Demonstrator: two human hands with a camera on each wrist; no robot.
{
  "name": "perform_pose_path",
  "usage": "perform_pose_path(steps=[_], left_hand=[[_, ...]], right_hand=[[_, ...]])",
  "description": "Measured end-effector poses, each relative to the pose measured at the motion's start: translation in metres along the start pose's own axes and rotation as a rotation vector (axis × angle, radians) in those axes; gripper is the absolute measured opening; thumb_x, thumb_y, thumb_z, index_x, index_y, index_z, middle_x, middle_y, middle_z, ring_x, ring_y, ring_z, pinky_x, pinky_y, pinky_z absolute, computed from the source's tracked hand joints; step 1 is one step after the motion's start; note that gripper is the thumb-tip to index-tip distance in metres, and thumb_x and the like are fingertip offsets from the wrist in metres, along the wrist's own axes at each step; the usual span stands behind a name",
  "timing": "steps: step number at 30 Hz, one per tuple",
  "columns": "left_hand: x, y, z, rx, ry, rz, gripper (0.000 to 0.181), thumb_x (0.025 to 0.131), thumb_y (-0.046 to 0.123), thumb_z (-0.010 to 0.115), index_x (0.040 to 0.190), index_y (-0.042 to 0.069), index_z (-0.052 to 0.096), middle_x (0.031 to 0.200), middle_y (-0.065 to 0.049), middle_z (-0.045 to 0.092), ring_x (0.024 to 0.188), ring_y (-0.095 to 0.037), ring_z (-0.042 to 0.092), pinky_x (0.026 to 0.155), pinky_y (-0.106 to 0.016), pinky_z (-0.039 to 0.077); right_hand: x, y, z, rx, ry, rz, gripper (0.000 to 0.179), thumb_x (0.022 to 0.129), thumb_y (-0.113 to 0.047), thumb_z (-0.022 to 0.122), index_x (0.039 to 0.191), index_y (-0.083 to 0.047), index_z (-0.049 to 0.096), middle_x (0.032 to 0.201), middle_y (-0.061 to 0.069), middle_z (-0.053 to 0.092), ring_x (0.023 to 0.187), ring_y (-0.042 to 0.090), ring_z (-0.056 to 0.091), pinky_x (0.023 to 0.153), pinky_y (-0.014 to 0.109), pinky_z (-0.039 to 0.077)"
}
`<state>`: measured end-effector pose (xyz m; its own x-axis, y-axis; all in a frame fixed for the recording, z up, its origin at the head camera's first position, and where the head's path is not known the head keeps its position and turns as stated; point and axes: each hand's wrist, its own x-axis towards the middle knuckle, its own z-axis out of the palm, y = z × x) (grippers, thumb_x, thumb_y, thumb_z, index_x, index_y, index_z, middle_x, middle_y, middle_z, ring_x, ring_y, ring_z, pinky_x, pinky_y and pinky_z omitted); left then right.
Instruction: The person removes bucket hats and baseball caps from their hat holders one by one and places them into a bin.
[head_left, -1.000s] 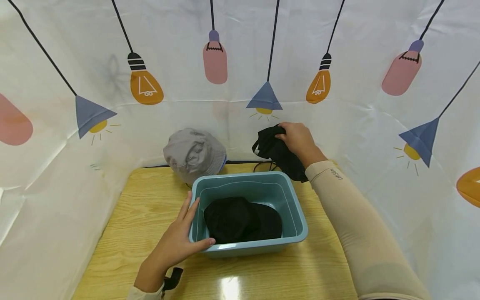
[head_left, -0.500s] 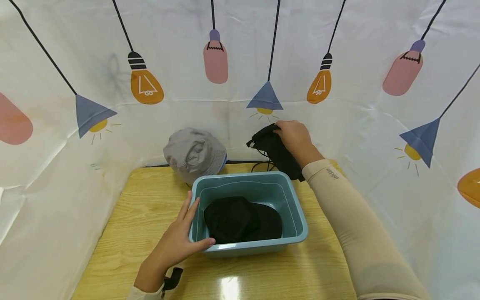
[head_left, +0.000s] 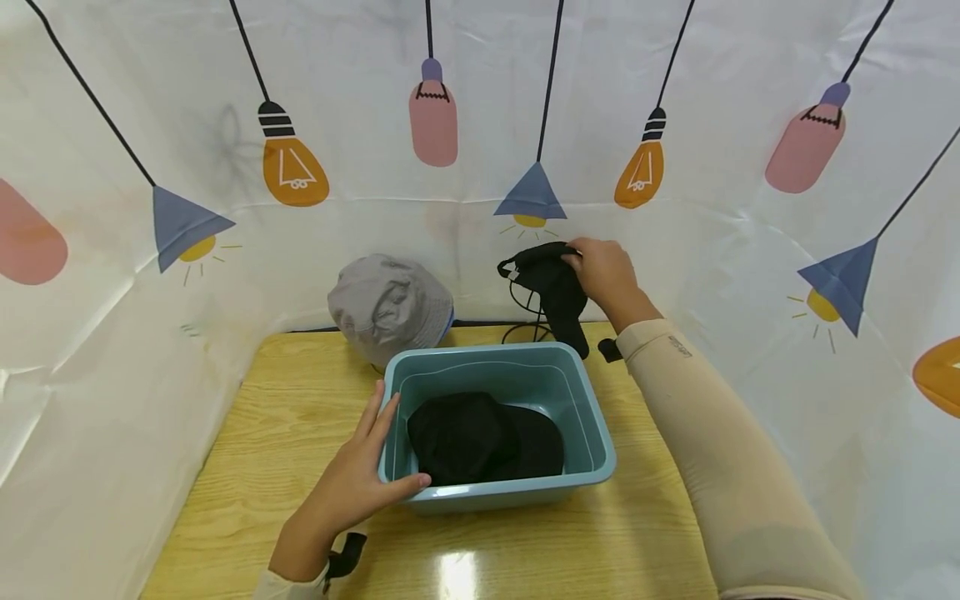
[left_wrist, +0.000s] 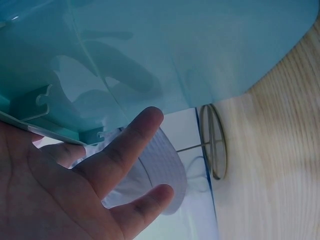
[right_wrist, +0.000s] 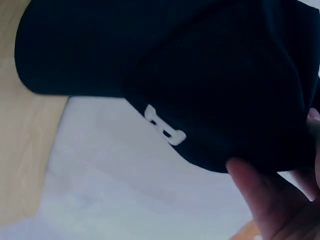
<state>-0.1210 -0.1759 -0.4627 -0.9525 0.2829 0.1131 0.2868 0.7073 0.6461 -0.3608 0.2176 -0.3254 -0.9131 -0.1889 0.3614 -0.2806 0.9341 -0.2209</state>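
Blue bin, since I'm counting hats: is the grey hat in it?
No, the grey hat is outside, beyond the blue bin.

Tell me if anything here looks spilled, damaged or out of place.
Nothing stands out: the blue bin is upright with a black cap inside, the gray hat looks undamaged, the right hand holds a second cap, and the table shows no spill.

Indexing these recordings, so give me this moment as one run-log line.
right hand: grips black cap; left hand: touches blue bin; inside blue bin: second black cap; behind blue bin, left side: gray hat
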Motion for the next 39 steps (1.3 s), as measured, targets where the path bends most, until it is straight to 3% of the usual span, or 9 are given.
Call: perform_pose_path(steps=[5,11,22,29,39], left_hand=[[0.000,0.000,0.000,-0.002,-0.001,0.002,0.114,0.084,0.060,0.079,0.167,0.037,0.006,0.175,0.005,-0.010,0.145,-0.048,0.043,0.098,-0.070,0.049],[0.001,0.000,0.000,-0.001,0.005,0.004,0.113,0.083,0.061,0.079,0.166,0.039,0.005,0.176,0.002,-0.008,0.145,-0.049,0.042,0.098,-0.071,0.048],[0.000,0.001,-0.001,-0.006,0.003,0.001,0.113,0.083,0.062,0.078,0.166,0.039,0.006,0.176,0.004,-0.008,0.145,-0.049,0.043,0.098,-0.072,0.048],[0.000,0.002,-0.001,-0.006,0.001,-0.003,0.113,0.083,0.063,0.078,0.167,0.039,0.006,0.176,0.003,-0.008,0.144,-0.049,0.043,0.098,-0.072,0.048],[0.000,0.002,0.000,-0.004,0.015,0.018,0.114,0.083,0.057,0.081,0.167,0.037,0.006,0.176,0.000,-0.007,0.144,-0.050,0.043,0.098,-0.071,0.049]], right_hand=[[-0.004,0.013,0.007,0.123,-0.070,0.106,0.031,0.111,-0.027,0.051,0.129,-0.004,0.060,0.116,0.021,0.070,0.097,0.039,0.065,0.083,0.052,0.052],[-0.005,0.020,0.001,0.172,0.009,0.150,0.028,0.112,-0.027,0.045,0.125,-0.006,0.059,0.110,0.020,0.067,0.093,0.041,0.062,0.080,0.053,0.049],[-0.007,0.019,-0.019,0.013,0.219,0.098,0.030,0.111,-0.029,0.049,0.130,-0.010,0.063,0.105,0.023,0.074,0.087,0.046,0.069,0.075,0.058,0.054],[-0.009,0.016,-0.031,-0.045,0.284,0.023,0.030,0.111,-0.031,0.048,0.128,-0.013,0.065,0.103,0.020,0.075,0.085,0.042,0.069,0.071,0.058,0.054],[-0.018,0.005,-0.046,-0.064,0.342,-0.041,0.033,0.111,-0.033,0.048,0.131,-0.017,0.068,0.123,0.012,0.075,0.091,0.039,0.072,0.069,0.058,0.055]])
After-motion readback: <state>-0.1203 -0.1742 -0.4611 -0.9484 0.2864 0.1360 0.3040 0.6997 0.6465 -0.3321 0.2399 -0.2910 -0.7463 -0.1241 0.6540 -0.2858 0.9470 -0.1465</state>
